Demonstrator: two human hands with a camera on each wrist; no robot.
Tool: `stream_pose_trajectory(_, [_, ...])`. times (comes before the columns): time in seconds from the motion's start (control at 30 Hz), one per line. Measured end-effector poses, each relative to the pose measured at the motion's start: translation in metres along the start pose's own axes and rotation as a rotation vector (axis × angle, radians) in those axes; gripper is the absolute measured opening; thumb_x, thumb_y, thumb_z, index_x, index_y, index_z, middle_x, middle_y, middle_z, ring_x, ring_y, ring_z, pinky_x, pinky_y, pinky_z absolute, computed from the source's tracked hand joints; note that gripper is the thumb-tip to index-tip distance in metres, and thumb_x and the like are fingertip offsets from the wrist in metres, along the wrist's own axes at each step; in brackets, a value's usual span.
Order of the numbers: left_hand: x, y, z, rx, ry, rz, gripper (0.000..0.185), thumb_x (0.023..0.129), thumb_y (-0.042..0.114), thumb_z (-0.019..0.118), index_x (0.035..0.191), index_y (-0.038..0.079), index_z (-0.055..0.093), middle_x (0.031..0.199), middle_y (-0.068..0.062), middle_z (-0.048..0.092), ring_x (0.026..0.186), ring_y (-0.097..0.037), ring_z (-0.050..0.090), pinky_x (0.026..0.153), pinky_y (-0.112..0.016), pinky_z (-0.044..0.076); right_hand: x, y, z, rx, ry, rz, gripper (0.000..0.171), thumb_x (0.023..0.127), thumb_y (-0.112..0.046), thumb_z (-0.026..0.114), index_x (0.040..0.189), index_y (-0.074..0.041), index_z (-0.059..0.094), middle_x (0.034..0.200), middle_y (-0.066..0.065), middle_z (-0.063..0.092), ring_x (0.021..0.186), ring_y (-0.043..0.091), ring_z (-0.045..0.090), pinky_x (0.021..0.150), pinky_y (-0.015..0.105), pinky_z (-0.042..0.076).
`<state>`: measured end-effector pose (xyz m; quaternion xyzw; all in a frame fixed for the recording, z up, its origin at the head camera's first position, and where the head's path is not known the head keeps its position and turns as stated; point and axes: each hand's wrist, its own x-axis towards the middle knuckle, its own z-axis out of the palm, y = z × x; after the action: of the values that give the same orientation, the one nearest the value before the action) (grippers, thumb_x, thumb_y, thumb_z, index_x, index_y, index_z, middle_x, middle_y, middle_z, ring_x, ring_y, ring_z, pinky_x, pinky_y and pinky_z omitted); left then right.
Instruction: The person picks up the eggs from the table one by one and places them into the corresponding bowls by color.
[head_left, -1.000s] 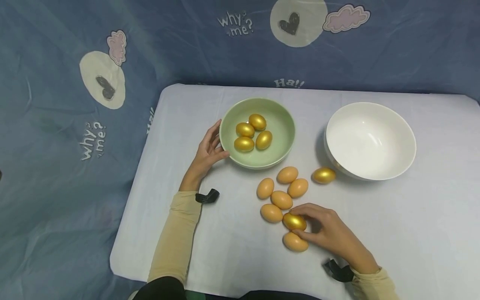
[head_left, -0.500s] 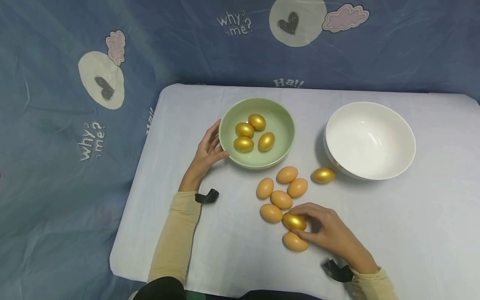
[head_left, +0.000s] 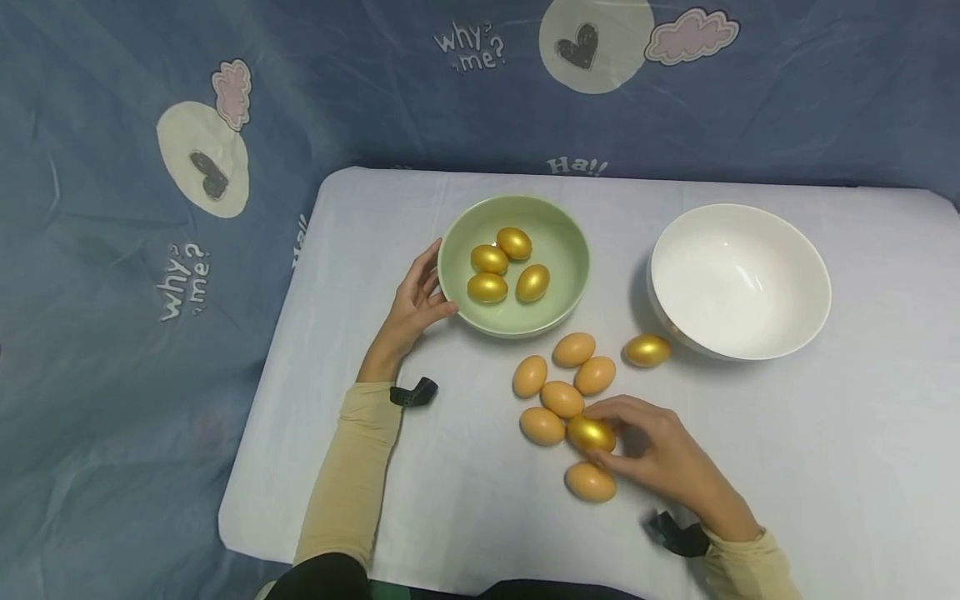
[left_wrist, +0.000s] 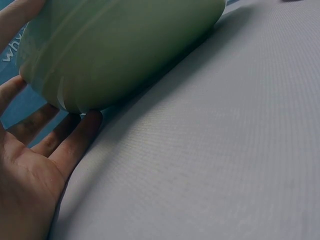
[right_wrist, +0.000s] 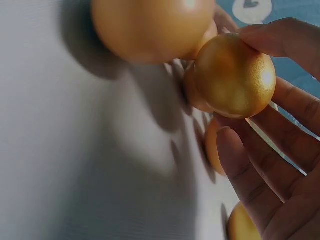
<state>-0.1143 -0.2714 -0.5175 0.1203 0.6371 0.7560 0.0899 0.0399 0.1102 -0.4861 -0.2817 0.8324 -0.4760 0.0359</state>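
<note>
My right hand pinches a golden egg between thumb and fingers. In the right wrist view the golden egg shows close up at the fingertips. Light brown eggs lie around it: one brown egg on the near side, another brown egg to its left. My left hand rests against the left side of a pale green bowl holding several golden eggs. The left wrist view shows extended fingertips touching the lower wall of the green bowl.
A large white bowl stands on the right of the white-covered table. Beside its near left side lies a single golden egg. More brown eggs cluster in front of the green bowl. Blue printed cloth hangs behind.
My right hand has moved slightly away from me with the golden egg, opening a gap to the nearest brown egg. Inside the green bowl, one golden egg shifted slightly right. The left hand stays put.
</note>
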Motion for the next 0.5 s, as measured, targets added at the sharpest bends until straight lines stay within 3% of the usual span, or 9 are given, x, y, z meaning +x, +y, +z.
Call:
stream_pose_trajectory(0.3, [0.000,0.002,0.000,0.000,-0.005,0.001,0.107,0.080,0.022,0.091,0.164,0.017,0.026,0.170,-0.008,0.027,0.157,-0.027,0.031,0.119,-0.030,0.048,0.013,-0.001,-0.007,0.000,0.022,-0.060,0.056,0.070,-0.003,0.093,0.120,-0.018,0.073,0.114,-0.004,0.075,0.093,0.005,0.064,0.080,0.017,0.056])
stream_pose_trajectory(0.5, [0.000,0.001,0.000,0.002,-0.009,0.005,0.111,0.077,0.029,0.093,0.165,0.018,0.026,0.170,-0.007,0.027,0.157,-0.027,0.031,0.118,-0.029,0.049,0.025,-0.001,-0.014,0.013,0.015,-0.078,0.053,0.071,-0.004,0.093,0.119,-0.015,0.073,0.116,-0.004,0.076,0.092,0.004,0.064,0.077,0.016,0.058])
